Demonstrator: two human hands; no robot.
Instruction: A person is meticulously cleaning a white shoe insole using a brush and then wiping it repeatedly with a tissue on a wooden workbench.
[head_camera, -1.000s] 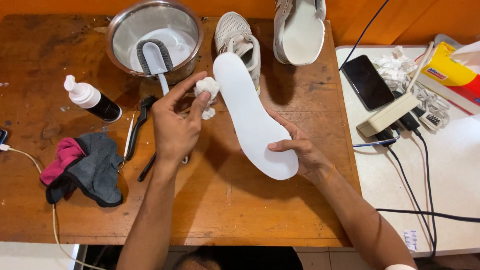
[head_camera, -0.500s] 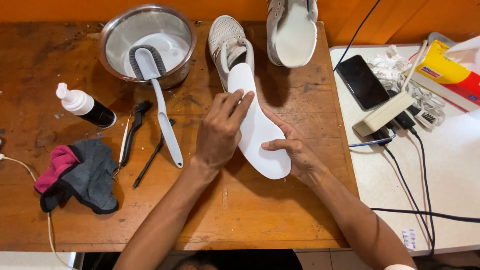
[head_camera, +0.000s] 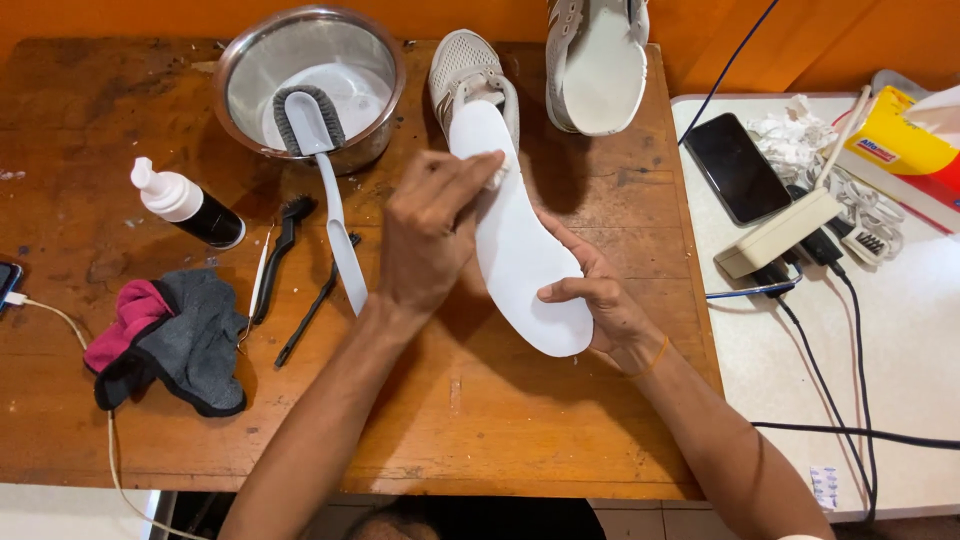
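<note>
My right hand (head_camera: 592, 300) grips the heel end of a white shoe insole (head_camera: 515, 240) and holds it above the wooden table (head_camera: 500, 420). My left hand (head_camera: 430, 225) presses a small white wad (head_camera: 496, 176) against the insole's middle left edge. The wad is mostly hidden by my fingers. Behind the insole's toe stands a grey-white sneaker (head_camera: 468, 70). A second sneaker (head_camera: 597, 62) lies sole up to its right.
A steel bowl (head_camera: 312, 80) holds a long-handled brush (head_camera: 325, 180). A foam bottle (head_camera: 186, 205), two small black brushes (head_camera: 283, 262), and grey and pink cloths (head_camera: 170, 340) lie at left. The white side table (head_camera: 900, 340) carries a phone (head_camera: 735, 168), power strip (head_camera: 778, 233), cables and a yellow box (head_camera: 915, 140).
My left hand has moved with the wad from the insole's toe side onto its middle. The insole has tilted more upright in my right hand.
</note>
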